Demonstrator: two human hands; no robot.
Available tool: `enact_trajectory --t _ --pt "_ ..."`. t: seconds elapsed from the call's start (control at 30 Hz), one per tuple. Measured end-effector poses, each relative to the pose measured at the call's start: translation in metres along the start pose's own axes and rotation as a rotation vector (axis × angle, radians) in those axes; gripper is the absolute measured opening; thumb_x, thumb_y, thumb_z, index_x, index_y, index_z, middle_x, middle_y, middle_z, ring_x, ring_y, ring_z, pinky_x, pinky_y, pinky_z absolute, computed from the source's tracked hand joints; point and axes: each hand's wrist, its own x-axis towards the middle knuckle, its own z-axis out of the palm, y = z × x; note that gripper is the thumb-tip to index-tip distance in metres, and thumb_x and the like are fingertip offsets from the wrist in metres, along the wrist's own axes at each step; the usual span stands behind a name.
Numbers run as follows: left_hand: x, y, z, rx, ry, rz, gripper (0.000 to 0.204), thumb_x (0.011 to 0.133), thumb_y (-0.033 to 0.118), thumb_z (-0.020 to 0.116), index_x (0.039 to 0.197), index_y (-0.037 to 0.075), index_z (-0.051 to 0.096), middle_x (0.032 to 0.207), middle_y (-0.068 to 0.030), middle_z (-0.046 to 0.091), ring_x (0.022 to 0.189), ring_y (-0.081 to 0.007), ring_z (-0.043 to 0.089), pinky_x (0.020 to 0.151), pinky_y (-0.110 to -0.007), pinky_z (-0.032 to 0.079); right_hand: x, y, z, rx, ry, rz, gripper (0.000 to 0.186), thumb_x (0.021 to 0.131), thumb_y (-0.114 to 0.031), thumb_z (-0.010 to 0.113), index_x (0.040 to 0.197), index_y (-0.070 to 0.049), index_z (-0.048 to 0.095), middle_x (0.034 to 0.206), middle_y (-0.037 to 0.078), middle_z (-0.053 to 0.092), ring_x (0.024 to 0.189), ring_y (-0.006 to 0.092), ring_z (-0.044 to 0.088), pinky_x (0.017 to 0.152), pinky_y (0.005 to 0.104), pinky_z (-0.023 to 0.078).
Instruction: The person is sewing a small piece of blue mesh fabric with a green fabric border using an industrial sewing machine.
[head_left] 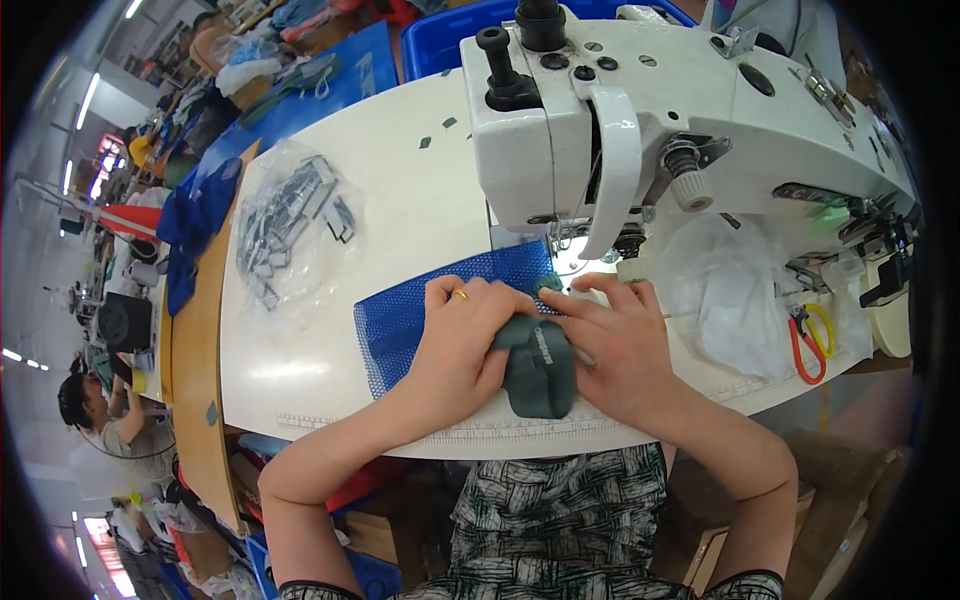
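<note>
at a white industrial sewing machine (710,90), a worker's bare left hand (462,340), a gold-coloured ring on one finger, curls its fingers and thumb around the upper part of a dark green, smooth-faced flat piece (540,385) with a pale mark. the piece lies between the two hands, on the near side of the needle area. the bare right hand (622,345) has its fingers bent and partly spread, fingertips near the needle; whether it pinches anything cannot be told. blue mesh fabric (400,325) lies beyond and to the left, partly beneath the left hand. on the white tabletop (390,170) are a clear plastic bag of grey pieces (295,225), left, and red-and-yellow-handled scissors (808,345), right.
</note>
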Motion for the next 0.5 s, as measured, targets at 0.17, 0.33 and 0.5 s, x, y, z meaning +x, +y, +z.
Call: enact_trajectory --t 0.17,0.33,0.5 --pt "0.0 -0.004 0.019 0.037 0.093 -0.036 0.048 0.078 -0.009 0.057 0.123 0.006 0.061 0.124 -0.0102 0.068 0.109 -0.0284 0.06 0.1 -0.041 0.035 -0.003 -0.001 0.002 -0.044 -0.014 -0.029 0.03 0.077 -0.016 0.078 0.106 -0.009 0.075 0.131 0.003 0.073 0.121 0.0275 0.062 0.103 0.048 0.042" --pt "0.014 -0.007 0.024 0.039 0.063 -0.084 0.054 0.081 -0.007 0.059 0.134 0.004 0.06 0.126 -0.0124 0.066 0.117 -0.0319 0.057 0.102 -0.043 0.035 -0.006 0.002 0.002 -0.061 -0.012 0.016 0.031 0.077 -0.014 0.077 0.107 -0.009 0.074 0.135 0.002 0.07 0.116 0.0281 0.06 0.103 0.0482 0.041" --pt "0.03 -0.03 0.018 0.083 0.073 0.033 0.058 0.082 -0.003 0.06 0.14 0.002 0.059 0.112 -0.0102 0.068 0.116 -0.0306 0.059 0.108 -0.046 0.035 -0.005 0.006 0.005 -0.095 -0.02 0.029 0.032 0.078 -0.013 0.077 0.11 -0.009 0.073 0.14 0.002 0.068 0.108 0.0288 0.06 0.102 0.0468 0.042"
